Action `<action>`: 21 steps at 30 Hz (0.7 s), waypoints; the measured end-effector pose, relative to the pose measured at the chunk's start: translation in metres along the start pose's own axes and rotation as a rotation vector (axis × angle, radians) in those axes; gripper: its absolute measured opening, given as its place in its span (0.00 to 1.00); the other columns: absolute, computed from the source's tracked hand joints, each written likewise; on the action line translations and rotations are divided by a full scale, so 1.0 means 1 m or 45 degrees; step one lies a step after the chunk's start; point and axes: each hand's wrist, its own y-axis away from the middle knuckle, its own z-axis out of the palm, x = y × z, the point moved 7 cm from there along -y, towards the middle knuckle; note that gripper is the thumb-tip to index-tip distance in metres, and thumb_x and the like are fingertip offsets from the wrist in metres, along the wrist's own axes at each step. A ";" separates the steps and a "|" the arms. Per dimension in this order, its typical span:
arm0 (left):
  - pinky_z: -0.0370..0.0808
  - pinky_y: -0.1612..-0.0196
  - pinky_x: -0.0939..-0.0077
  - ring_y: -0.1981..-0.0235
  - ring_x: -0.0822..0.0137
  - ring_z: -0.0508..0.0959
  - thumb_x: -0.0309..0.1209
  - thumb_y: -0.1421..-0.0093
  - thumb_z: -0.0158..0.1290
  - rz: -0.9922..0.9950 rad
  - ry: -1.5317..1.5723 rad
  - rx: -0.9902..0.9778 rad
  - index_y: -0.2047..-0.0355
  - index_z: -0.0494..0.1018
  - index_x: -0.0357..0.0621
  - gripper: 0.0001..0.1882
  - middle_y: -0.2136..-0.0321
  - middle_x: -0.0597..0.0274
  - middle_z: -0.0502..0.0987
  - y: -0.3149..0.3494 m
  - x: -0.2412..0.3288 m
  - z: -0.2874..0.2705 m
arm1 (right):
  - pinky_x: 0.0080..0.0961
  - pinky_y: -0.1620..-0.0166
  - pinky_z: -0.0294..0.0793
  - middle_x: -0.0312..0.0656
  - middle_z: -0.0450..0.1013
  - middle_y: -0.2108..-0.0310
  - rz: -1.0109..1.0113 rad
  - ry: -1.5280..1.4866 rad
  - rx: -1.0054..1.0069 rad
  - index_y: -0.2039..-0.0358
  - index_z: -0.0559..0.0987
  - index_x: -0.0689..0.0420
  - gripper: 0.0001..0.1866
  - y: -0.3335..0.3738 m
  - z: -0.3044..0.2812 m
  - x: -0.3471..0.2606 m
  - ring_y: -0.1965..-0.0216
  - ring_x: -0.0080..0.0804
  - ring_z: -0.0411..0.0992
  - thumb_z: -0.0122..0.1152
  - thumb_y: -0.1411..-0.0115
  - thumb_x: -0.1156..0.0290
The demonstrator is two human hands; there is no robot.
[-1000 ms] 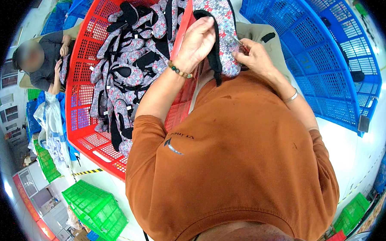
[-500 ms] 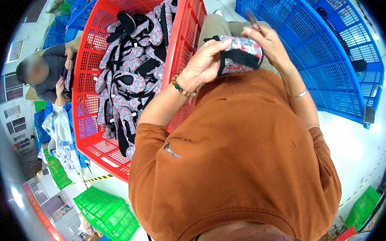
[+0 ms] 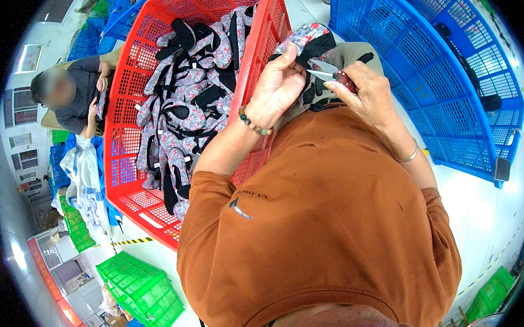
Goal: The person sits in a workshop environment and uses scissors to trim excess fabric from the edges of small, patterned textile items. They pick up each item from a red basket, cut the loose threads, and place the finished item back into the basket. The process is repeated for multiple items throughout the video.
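Observation:
In front of my lap, my left hand [image 3: 279,85] grips a padded floral fabric piece [image 3: 310,38] with black trim. Its thumb is raised and the palm partly faces up; the fingers are partly hidden against the cloth. My right hand [image 3: 369,91] is closed around the dark red handles of a pair of scissors [image 3: 324,70]. The pale blades are parted and point left toward the left hand, close to the fabric's black edge. Beside my left arm stands a red crate [image 3: 116,122], heaped with similar floral pieces [image 3: 185,110].
Large blue crates [image 3: 406,70] stand on my right. At the left, another person [image 3: 80,97] sits beyond the red crate, holding something small. White and blue sacks [image 3: 83,173] lie below that person. A green crate [image 3: 139,289] rests on the floor at lower left.
The right hand has moved down and left, bringing the scissors in front of the fabric piece. The piece has shifted up and left and is turned, and the left hand is more upright.

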 end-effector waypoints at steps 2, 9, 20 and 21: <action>0.63 0.44 0.67 0.55 0.63 0.70 0.27 0.48 0.55 -0.017 0.002 -0.005 0.60 0.68 0.36 0.15 0.60 0.57 0.73 0.001 -0.001 0.003 | 0.32 0.79 0.64 0.43 0.65 0.83 0.025 0.034 0.000 0.82 0.70 0.59 0.20 0.000 0.005 0.005 0.82 0.41 0.66 0.60 0.50 0.54; 0.62 0.44 0.68 0.55 0.64 0.69 0.28 0.48 0.56 -0.029 0.048 0.024 0.57 0.67 0.37 0.18 0.59 0.60 0.72 -0.004 0.000 -0.011 | 0.33 0.79 0.64 0.44 0.66 0.82 0.039 0.087 0.006 0.83 0.70 0.59 0.21 0.001 0.012 0.007 0.82 0.42 0.66 0.60 0.51 0.53; 0.61 0.44 0.68 0.53 0.66 0.69 0.37 0.44 0.52 0.010 -0.015 -0.029 0.56 0.67 0.43 0.18 0.58 0.62 0.72 -0.007 -0.001 -0.011 | 0.32 0.79 0.65 0.43 0.67 0.82 0.031 0.176 0.080 0.82 0.70 0.59 0.20 -0.006 0.017 -0.002 0.81 0.40 0.68 0.61 0.51 0.53; 0.61 0.44 0.68 0.53 0.66 0.69 0.37 0.44 0.52 0.021 -0.016 -0.010 0.56 0.67 0.43 0.18 0.59 0.62 0.73 -0.007 -0.001 -0.013 | 0.32 0.79 0.65 0.43 0.67 0.82 0.034 0.193 0.073 0.82 0.70 0.58 0.20 -0.005 0.017 -0.001 0.81 0.40 0.68 0.60 0.51 0.53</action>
